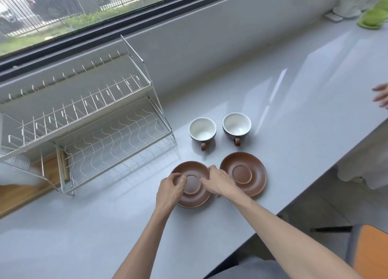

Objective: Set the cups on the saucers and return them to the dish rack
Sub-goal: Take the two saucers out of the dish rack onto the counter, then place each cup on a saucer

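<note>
Both hands on left saucer, cups not seated.
Left hand and right hand pinch the left saucer at opposite rims, fingers curled. Right saucer just beside it; both cups upright behind; rack left of it, empty.

Both hands grip the left saucer on the counter: left hand at its left edge, right hand at its right, apparently touching the right saucer. Two empty cups stand behind, beside the dish rack.
</note>
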Demonstrator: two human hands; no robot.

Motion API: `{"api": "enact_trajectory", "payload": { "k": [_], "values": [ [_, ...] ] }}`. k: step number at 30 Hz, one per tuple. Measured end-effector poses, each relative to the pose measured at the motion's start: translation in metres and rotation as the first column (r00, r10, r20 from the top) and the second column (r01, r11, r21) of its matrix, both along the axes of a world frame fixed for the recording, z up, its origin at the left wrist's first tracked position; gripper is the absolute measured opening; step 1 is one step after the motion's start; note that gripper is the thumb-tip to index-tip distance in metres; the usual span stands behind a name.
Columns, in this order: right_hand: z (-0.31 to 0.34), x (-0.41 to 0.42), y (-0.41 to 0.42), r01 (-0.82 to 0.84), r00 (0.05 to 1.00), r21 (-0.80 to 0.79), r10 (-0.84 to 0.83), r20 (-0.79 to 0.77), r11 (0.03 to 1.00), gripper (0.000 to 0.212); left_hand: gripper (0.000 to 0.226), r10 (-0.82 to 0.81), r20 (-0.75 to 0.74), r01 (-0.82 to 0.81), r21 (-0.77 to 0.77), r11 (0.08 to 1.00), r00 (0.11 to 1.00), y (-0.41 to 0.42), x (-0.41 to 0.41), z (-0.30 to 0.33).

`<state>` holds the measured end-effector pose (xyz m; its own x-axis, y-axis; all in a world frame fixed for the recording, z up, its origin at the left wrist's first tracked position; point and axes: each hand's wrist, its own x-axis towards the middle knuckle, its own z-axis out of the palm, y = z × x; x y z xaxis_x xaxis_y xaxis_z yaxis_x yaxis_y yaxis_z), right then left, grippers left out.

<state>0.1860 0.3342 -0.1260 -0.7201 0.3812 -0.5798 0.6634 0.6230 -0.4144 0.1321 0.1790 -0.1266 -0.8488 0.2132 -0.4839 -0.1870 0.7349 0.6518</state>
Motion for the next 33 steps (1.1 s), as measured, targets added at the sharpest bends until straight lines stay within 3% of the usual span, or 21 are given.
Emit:
{"api": "enact_trajectory", "payload": {
  "k": [8, 14, 17, 22, 30, 33],
  "values": [
    [-0.003, 0.003, 0.000, -0.027, 1.000, -0.006, 0.027, -0.003, 1.000, 0.044, 0.043, -0.030, -0.030, 0.029, -0.047, 0.998, 0.999, 0.002, -0.001, -0.002],
    [-0.005, 0.006, 0.003, -0.058, 0.998, -0.009, 0.058, -0.006, 0.998, 0.042, 0.049, -0.170, -0.014, 0.165, -0.167, 0.972, 0.985, 0.000, -0.006, -0.009],
    [-0.003, 0.005, 0.008, -0.073, 0.997, 0.009, 0.073, -0.010, 0.997, 0.038, 0.052, -0.311, -0.005, 0.291, -0.338, 0.895, 0.951, 0.001, -0.013, -0.008],
    [-0.002, 0.003, 0.025, -0.069, 0.997, 0.044, 0.071, -0.027, 0.997, 0.044, 0.039, -0.563, -0.022, 0.433, -0.614, 0.660, 0.826, 0.007, -0.026, 0.004],
    [0.009, 0.005, 0.066, -0.066, 0.994, 0.132, 0.077, -0.082, 0.989, 0.042, 0.049, -0.757, -0.035, 0.568, -0.638, 0.519, 0.653, 0.050, -0.045, 0.030],
    [0.013, 0.007, 0.081, -0.066, 0.992, 0.202, 0.086, -0.094, 0.977, 0.034, 0.051, -0.799, -0.089, 0.593, -0.623, 0.510, 0.594, 0.076, -0.044, 0.039]
  ]
}}
